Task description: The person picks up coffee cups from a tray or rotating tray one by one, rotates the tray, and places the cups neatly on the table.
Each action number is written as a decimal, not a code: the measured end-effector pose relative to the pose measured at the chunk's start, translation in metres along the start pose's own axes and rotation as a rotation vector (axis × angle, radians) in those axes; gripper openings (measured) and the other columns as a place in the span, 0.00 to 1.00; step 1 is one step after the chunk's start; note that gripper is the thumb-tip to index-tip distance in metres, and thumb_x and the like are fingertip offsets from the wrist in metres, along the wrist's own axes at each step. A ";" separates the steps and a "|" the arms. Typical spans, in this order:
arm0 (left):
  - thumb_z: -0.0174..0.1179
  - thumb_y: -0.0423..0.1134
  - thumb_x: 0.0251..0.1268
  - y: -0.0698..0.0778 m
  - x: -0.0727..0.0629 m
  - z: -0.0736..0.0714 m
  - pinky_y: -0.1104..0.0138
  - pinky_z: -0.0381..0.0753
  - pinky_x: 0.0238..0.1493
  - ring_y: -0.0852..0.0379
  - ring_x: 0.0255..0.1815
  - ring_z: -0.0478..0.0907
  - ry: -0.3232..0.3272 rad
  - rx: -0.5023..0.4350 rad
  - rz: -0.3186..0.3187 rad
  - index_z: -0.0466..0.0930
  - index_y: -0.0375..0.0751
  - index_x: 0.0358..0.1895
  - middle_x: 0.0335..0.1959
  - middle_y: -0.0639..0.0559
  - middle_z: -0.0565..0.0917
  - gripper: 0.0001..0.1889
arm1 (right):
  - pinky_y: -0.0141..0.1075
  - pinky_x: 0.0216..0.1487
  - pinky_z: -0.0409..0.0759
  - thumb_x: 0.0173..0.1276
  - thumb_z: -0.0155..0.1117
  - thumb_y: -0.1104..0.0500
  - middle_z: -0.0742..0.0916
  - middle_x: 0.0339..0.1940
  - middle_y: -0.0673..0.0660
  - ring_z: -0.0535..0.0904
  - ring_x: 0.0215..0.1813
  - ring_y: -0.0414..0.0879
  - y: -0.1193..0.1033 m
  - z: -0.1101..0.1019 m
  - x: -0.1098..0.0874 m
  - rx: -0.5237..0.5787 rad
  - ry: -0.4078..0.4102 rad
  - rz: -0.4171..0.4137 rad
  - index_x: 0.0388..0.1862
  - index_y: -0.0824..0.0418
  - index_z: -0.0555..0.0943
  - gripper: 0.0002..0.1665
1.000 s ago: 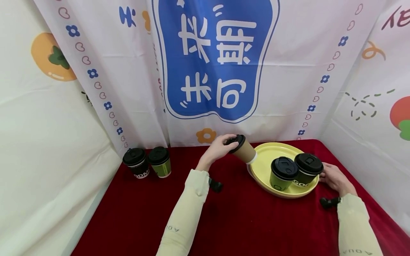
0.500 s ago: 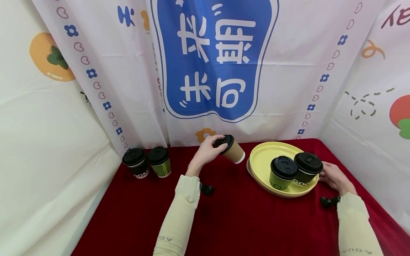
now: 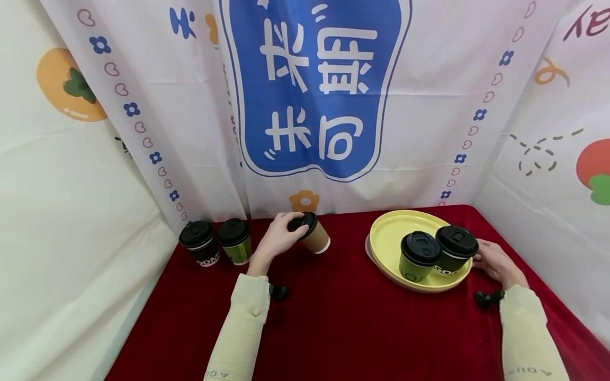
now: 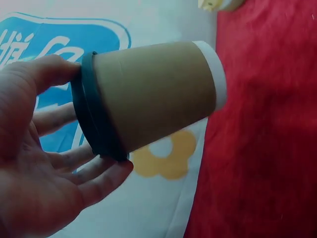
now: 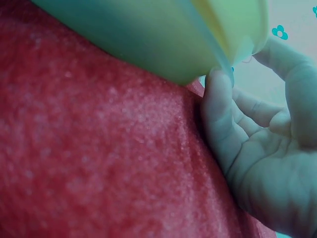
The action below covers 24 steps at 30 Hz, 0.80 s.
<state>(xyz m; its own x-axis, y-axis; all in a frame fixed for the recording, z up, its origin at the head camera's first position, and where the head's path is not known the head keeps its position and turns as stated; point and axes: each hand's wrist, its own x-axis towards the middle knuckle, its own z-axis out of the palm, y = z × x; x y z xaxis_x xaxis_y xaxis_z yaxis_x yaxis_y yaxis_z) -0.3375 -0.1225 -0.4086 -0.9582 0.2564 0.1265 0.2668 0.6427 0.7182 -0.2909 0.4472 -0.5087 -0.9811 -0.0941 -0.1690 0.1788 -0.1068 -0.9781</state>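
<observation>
My left hand [image 3: 280, 233] grips a brown paper coffee cup [image 3: 317, 239] by its black lid, with thumb and fingers around the lid's edge. The cup leans, its white base pointing down to the right. In the left wrist view the brown cup [image 4: 158, 91] shows its whole side. At the right, my right hand [image 3: 498, 263] holds the rim of a round yellow tray [image 3: 388, 238]. Its fingertips [image 5: 218, 82] meet the tray rim in the right wrist view. On the tray stand a green lidded cup [image 3: 413, 269] and a black lidded cup [image 3: 448, 263], side by side.
Another black lidded cup [image 3: 206, 253] and another green lidded cup [image 3: 238, 250] stand together at the back left of the red cloth-covered table [image 3: 362, 328]. A printed curtain [image 3: 419, 132] hangs along the table's back edge, with white cloth walls at both sides.
My left hand has carried the brown cup leftward, away from the tray's left edge, and somewhat lower toward the table. The right hand and the tray stay in place.
</observation>
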 end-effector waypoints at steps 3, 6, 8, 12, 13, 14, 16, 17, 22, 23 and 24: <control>0.58 0.57 0.67 -0.006 -0.007 -0.007 0.47 0.71 0.66 0.43 0.68 0.68 0.004 0.032 -0.021 0.74 0.52 0.66 0.69 0.43 0.67 0.27 | 0.33 0.35 0.84 0.80 0.46 0.58 0.80 0.22 0.43 0.78 0.28 0.34 0.001 0.000 0.000 -0.013 0.001 0.009 0.29 0.47 0.81 0.20; 0.58 0.57 0.67 -0.010 -0.011 -0.012 0.46 0.70 0.66 0.42 0.69 0.67 0.001 0.065 -0.030 0.74 0.52 0.66 0.70 0.42 0.67 0.27 | 0.33 0.35 0.84 0.80 0.46 0.58 0.80 0.22 0.43 0.78 0.27 0.34 0.001 0.000 0.000 -0.017 0.007 0.012 0.29 0.47 0.81 0.21; 0.58 0.57 0.67 -0.012 -0.012 -0.015 0.46 0.70 0.66 0.41 0.69 0.67 -0.001 0.082 -0.027 0.74 0.52 0.66 0.70 0.41 0.67 0.27 | 0.33 0.34 0.84 0.80 0.47 0.58 0.80 0.22 0.43 0.78 0.27 0.34 0.000 0.001 -0.001 -0.018 0.011 0.008 0.29 0.47 0.81 0.20; 0.59 0.56 0.67 -0.016 -0.014 -0.021 0.45 0.69 0.66 0.41 0.69 0.66 0.000 0.100 -0.028 0.74 0.51 0.66 0.70 0.41 0.67 0.27 | 0.33 0.34 0.84 0.79 0.48 0.58 0.81 0.22 0.43 0.78 0.27 0.34 -0.003 0.001 0.000 -0.017 0.019 -0.001 0.29 0.47 0.82 0.20; 0.59 0.55 0.67 -0.016 -0.015 -0.022 0.45 0.69 0.66 0.41 0.69 0.66 -0.001 0.105 -0.029 0.74 0.51 0.66 0.70 0.41 0.67 0.27 | 0.33 0.34 0.84 0.79 0.48 0.58 0.81 0.22 0.43 0.78 0.27 0.34 -0.003 0.001 0.000 -0.020 0.019 0.001 0.28 0.47 0.82 0.20; 0.59 0.55 0.67 -0.017 -0.016 -0.024 0.45 0.69 0.66 0.41 0.69 0.66 -0.004 0.108 -0.030 0.74 0.50 0.66 0.70 0.41 0.66 0.27 | 0.33 0.34 0.84 0.79 0.48 0.58 0.80 0.22 0.43 0.78 0.27 0.34 -0.004 0.001 0.000 -0.022 0.019 0.002 0.28 0.47 0.82 0.20; 0.59 0.54 0.68 -0.018 -0.019 -0.026 0.44 0.68 0.67 0.41 0.70 0.65 -0.008 0.112 -0.033 0.73 0.50 0.66 0.70 0.40 0.66 0.26 | 0.33 0.34 0.84 0.79 0.48 0.58 0.80 0.22 0.43 0.78 0.27 0.34 -0.003 0.001 0.000 -0.023 0.019 0.003 0.28 0.47 0.81 0.20; 0.59 0.54 0.68 -0.019 -0.021 -0.027 0.44 0.68 0.67 0.40 0.70 0.65 -0.009 0.115 -0.033 0.73 0.50 0.66 0.70 0.40 0.66 0.26 | 0.33 0.34 0.84 0.79 0.48 0.59 0.80 0.22 0.43 0.78 0.27 0.34 -0.003 0.001 0.000 -0.024 0.019 0.004 0.28 0.47 0.81 0.20; 0.59 0.52 0.67 -0.025 -0.026 -0.032 0.42 0.67 0.67 0.36 0.70 0.64 -0.001 0.147 -0.029 0.75 0.48 0.65 0.69 0.37 0.67 0.25 | 0.32 0.35 0.83 0.79 0.48 0.59 0.79 0.22 0.42 0.76 0.27 0.33 -0.002 0.002 0.000 -0.032 0.033 0.009 0.27 0.47 0.80 0.20; 0.59 0.52 0.67 -0.026 -0.027 -0.032 0.41 0.67 0.66 0.36 0.70 0.63 0.001 0.156 -0.031 0.75 0.47 0.65 0.69 0.36 0.66 0.25 | 0.32 0.35 0.83 0.79 0.48 0.59 0.79 0.21 0.42 0.75 0.26 0.33 -0.002 0.002 -0.001 -0.036 0.037 0.013 0.27 0.47 0.80 0.20; 0.59 0.52 0.67 -0.027 -0.028 -0.033 0.41 0.67 0.66 0.35 0.70 0.63 0.004 0.165 -0.034 0.75 0.47 0.65 0.69 0.36 0.66 0.25 | 0.32 0.34 0.83 0.79 0.48 0.58 0.78 0.21 0.42 0.75 0.26 0.33 -0.002 0.002 -0.001 -0.041 0.043 0.014 0.27 0.47 0.80 0.20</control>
<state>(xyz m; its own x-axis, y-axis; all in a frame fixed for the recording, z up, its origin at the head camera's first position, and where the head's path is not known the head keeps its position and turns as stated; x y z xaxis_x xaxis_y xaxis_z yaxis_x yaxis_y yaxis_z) -0.3215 -0.1708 -0.4088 -0.9674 0.2297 0.1069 0.2470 0.7610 0.6000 -0.2903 0.4455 -0.5065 -0.9809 -0.0524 -0.1872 0.1904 -0.0655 -0.9795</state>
